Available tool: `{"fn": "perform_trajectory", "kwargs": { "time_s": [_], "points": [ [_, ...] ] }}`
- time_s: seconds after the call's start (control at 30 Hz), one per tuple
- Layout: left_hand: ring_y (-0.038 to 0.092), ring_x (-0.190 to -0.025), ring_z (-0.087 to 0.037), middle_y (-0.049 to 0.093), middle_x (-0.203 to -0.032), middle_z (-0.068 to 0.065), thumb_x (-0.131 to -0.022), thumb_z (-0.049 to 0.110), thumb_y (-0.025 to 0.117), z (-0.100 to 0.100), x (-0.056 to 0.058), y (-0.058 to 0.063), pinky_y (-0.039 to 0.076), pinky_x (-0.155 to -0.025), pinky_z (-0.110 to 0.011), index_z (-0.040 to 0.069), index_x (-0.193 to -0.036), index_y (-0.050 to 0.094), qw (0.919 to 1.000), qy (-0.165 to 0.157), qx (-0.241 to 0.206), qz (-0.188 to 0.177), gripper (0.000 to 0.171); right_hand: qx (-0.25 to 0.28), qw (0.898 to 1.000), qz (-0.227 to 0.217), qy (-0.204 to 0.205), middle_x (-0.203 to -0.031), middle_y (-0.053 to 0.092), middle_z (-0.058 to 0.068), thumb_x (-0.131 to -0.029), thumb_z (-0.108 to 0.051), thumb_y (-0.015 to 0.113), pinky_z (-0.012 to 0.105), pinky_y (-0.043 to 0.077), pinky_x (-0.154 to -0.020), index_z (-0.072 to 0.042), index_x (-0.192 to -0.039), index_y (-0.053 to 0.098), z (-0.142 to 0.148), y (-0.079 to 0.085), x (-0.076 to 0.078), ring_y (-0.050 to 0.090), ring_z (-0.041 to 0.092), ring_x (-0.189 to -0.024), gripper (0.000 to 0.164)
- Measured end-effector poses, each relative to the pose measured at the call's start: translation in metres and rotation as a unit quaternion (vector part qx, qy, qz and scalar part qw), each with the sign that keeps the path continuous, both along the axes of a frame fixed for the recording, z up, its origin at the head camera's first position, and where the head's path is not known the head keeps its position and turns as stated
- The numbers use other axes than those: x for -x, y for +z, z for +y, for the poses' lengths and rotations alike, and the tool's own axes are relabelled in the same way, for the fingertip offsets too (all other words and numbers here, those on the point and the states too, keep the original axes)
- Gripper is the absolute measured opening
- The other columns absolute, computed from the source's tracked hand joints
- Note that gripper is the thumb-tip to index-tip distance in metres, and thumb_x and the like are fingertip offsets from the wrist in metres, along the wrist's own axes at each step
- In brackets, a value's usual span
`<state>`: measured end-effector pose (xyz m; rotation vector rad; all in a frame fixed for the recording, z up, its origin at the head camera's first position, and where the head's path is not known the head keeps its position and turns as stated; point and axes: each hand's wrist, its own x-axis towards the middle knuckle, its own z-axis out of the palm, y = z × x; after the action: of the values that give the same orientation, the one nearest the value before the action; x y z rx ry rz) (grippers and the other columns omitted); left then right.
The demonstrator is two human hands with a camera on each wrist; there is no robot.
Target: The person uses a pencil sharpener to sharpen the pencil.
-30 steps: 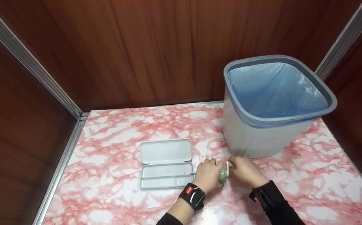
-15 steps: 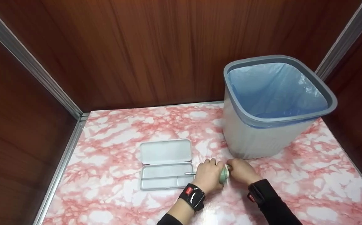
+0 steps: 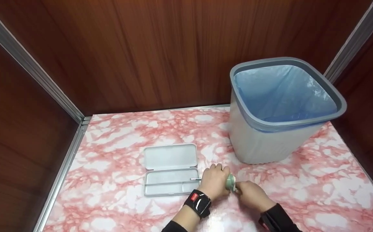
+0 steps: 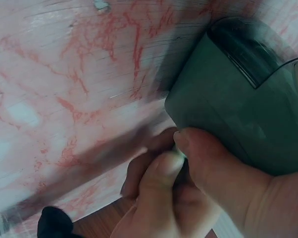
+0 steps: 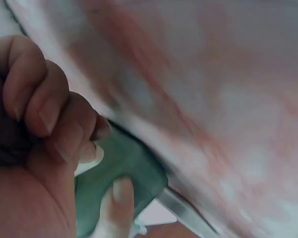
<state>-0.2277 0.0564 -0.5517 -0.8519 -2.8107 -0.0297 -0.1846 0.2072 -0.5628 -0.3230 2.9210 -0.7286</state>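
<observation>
A green hand-crank pencil sharpener (image 3: 229,182) lies on the table in the head view. My left hand (image 3: 214,182) grips it from above and covers much of it; its thumb presses the green body (image 5: 120,156) in the right wrist view. A thin silvery rod (image 3: 195,179) sticks out to the left from under that hand, over the pencil case. At the sharpener's right end, the curled fingers of my right hand (image 3: 251,195) pinch the crank knob, mostly hidden by them. The pale crank arm (image 5: 91,162) shows beside those fingers.
A light grey pencil case (image 3: 171,156) lies hinged apart left of my hands, its lower half divided into compartments. Behind my right hand stands a tall bin (image 3: 263,145) with a grey rim and blue liner. Wood-patterned panels (image 3: 147,54) enclose the marbled table (image 3: 115,141).
My right hand and the crank have swung down toward me, from behind the sharpener's end to its near side. My left hand and the sharpener have stayed in place.
</observation>
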Motion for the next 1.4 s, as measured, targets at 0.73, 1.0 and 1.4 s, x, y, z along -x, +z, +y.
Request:
{"fn": "perform_trajectory", "kwargs": {
  "time_s": [0.73, 1.0, 1.4],
  "points": [
    [0.054, -0.073, -0.015, 0.059, -0.084, 0.003, -0.049, 0.053, 0.079, -0.002, 0.001, -0.001, 0.044, -0.054, -0.027, 0.021, -0.092, 0.052, 1.0000, 0.000, -0.001, -0.006, 0.060, -0.011, 0.998, 0.059, 0.003, -0.056, 0.041, -0.007, -0.070, -0.001, 0.060, 0.027, 0.033, -0.052, -0.016, -0.063, 0.048, -0.001, 0.049, -0.006, 0.039, 0.011, -0.053, 0.020],
    [0.054, -0.073, -0.015, 0.059, -0.085, 0.003, -0.049, 0.053, 0.080, -0.001, 0.001, 0.001, 0.044, -0.054, -0.028, 0.022, -0.093, 0.052, 1.0000, 0.002, 0.002, -0.007, 0.060, 0.001, 0.998, 0.068, -0.001, -0.058, 0.047, -0.004, -0.073, -0.002, 0.061, 0.031, 0.036, -0.054, -0.011, -0.066, 0.054, 0.001, 0.054, 0.011, 0.046, 0.013, -0.056, 0.013],
    [0.054, -0.076, -0.015, 0.059, -0.088, 0.003, -0.050, 0.054, 0.080, 0.000, 0.000, 0.002, 0.044, -0.057, -0.028, 0.023, -0.098, 0.053, 0.9998, 0.006, 0.003, -0.019, 0.064, 0.008, 0.999, 0.035, -0.003, -0.068, 0.060, 0.005, -0.078, -0.010, 0.063, 0.037, 0.043, -0.060, -0.008, -0.075, 0.059, 0.006, 0.034, 0.050, 0.056, 0.022, -0.064, 0.005]
  ]
}}
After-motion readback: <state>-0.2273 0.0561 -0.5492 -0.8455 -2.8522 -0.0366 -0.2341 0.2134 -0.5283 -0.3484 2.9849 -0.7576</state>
